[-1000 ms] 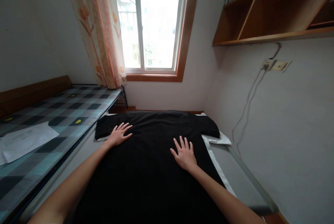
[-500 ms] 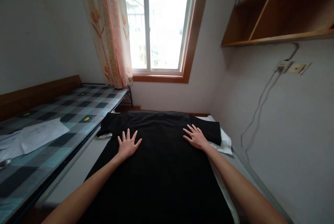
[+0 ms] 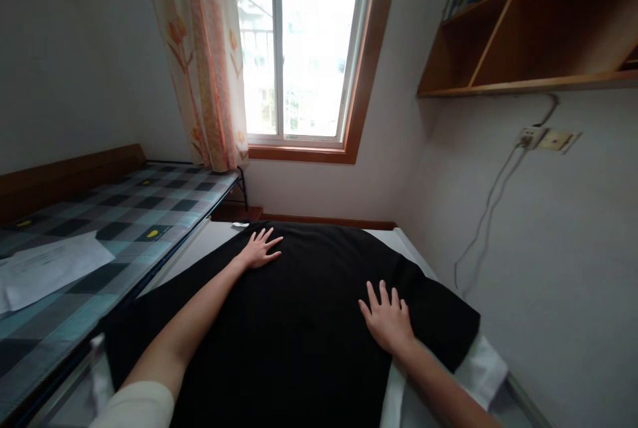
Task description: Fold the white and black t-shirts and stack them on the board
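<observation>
A black short-sleeved shirt (image 3: 309, 321) lies spread over a white table, its sleeves reaching out to both sides. White cloth (image 3: 481, 371) shows from under the right sleeve and along the lower right side. My left hand (image 3: 258, 248) rests flat near the shirt's far edge, fingers spread. Nearer to me, my right hand (image 3: 387, 318) lies on the shirt beside the right sleeve, its fingers also apart. Neither hand holds anything. The shirt's near end runs out of view at the bottom.
At the left stands a bed with a checked mattress (image 3: 184, 204) and white papers (image 3: 54, 268) on it. A floral curtain (image 3: 209, 69) hangs by the window (image 3: 314, 49). Wooden shelves (image 3: 498, 49) and a wall socket (image 3: 533, 137) with a hanging cord are at the right.
The shirt has shifted toward me, its sleeves now nearer and wider in view. My left hand has moved farther away, while my right hand has come closer to me. The view has shifted slightly.
</observation>
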### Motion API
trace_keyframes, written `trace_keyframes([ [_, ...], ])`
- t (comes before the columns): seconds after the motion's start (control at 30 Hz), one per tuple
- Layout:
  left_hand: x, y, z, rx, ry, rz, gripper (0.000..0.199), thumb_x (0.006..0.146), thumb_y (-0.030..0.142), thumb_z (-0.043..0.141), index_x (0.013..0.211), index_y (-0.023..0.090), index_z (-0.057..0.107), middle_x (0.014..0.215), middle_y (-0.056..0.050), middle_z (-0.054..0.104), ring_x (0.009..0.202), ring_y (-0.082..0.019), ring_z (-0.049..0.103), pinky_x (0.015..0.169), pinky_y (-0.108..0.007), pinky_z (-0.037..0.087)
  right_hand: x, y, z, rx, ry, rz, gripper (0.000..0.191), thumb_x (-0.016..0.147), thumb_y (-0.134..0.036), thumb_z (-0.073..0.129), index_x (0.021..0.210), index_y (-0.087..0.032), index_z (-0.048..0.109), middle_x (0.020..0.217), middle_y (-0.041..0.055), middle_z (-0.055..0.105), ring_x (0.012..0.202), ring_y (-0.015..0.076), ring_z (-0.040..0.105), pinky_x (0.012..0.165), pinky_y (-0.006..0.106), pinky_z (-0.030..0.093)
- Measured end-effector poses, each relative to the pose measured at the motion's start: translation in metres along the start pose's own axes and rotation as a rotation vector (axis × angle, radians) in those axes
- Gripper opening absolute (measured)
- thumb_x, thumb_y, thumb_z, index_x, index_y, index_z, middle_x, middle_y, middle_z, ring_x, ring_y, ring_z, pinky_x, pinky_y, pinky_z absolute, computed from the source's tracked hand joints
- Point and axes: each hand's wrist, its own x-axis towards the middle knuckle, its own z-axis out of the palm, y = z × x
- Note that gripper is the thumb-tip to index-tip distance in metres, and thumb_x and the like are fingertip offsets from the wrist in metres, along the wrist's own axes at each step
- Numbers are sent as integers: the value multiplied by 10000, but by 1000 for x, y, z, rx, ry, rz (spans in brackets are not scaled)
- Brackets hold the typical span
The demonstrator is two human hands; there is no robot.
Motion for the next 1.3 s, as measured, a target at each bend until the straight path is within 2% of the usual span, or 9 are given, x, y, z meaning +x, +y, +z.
trace_keyframes([
  [0.13, 19, 21, -12, 86, 76, 103, 628, 894, 606, 435, 1466, 352, 392, 1587, -54, 277, 1451, -307, 234, 1165, -508, 121, -29, 1, -26, 25, -102, -101, 767, 882, -696, 346, 1383, -153, 553, 1288, 281, 582, 1025, 418, 638, 776, 494, 478],
  [0.27, 0, 54, -15, 93, 166, -108, 597, 914, 544, 429, 1425, 239, 485, 1564, -131, 309, 1383, -383, 326, 1110, -552, 226, -5, 23, -48, 168, -95, -234, 753, 906, -705, 229, 991, -182, 764, 910, 192, 719, 862, 327, 679, 792, 458, 473],
  [0.37, -44, 60, -14, 74, 130, -263, 612, 931, 546, 379, 1424, 200, 484, 1561, -172, 299, 1371, -408, 338, 1068, -561, 287, 30, 40, -43, 261, 57, -413, 627, 938, -633, 305, 1288, -229, 633, 1288, 145, 625, 1210, 318, 541, 983, 466, 395],
  [0.47, -103, 46, -12, -2, -20, -447, 775, 881, 696, 338, 1472, 201, 415, 1559, -191, 293, 1412, -445, 253, 1054, -597, 297, 53, 48, -22, 292, 45, -527, 649, 920, -652, 354, 1472, -316, 406, 1550, 67, 357, 1435, 302, 268, 1114, 499, 252],
  [0.6, -175, 25, 2, -60, -72, -570, 785, 872, 737, 267, 1511, 283, 317, 1598, -145, 203, 1442, -454, 152, 1058, -674, 236, 59, 48, 2, 302, -24, -537, 656, 924, -673, 306, 1496, -354, 334, 1601, 40, 222, 1473, 285, 157, 1157, 520, 160],
  [0.73, -204, 22, 18, 10, -47, -533, 760, 884, 703, 293, 1529, 305, 234, 1615, -120, 134, 1459, -429, 81, 1103, -664, 149, 58, 47, 11, 329, -34, -519, 644, 925, -664, 320, 1501, -375, 305, 1609, 17, 186, 1480, 273, 121, 1171, 517, 140],
  [0.9, -182, 3, 19, 50, -3, -426, 723, 896, 670, 327, 1523, 318, 251, 1611, -106, 167, 1461, -407, 121, 1119, -635, 151, 48, 49, 11, 346, -44, -479, 661, 922, -670, 317, 1507, -362, 290, 1610, 21, 176, 1482, 270, 107, 1177, 513, 142],
  [1.13, -99, -52, 0, 17, -19, -179, 627, 920, 620, 336, 1491, 361, 328, 1595, -47, 246, 1466, -325, 190, 1151, -544, 163, 5, 20, 10, 335, -11, -214, 697, 922, -692, 243, 1508, -322, 316, 1601, 57, 217, 1477, 296, 129, 1171, 524, 152],
  [1.3, -46, -54, -6, 112, 45, -260, 646, 917, 605, 370, 1481, 291, 381, 1573, -72, 305, 1443, -308, 266, 1139, -497, 227, -28, -9, 10, 351, 11, -90, 745, 907, -712, 234, 1507, -284, 343, 1602, 93, 213, 1470, 349, 119, 1162, 563, 131],
])
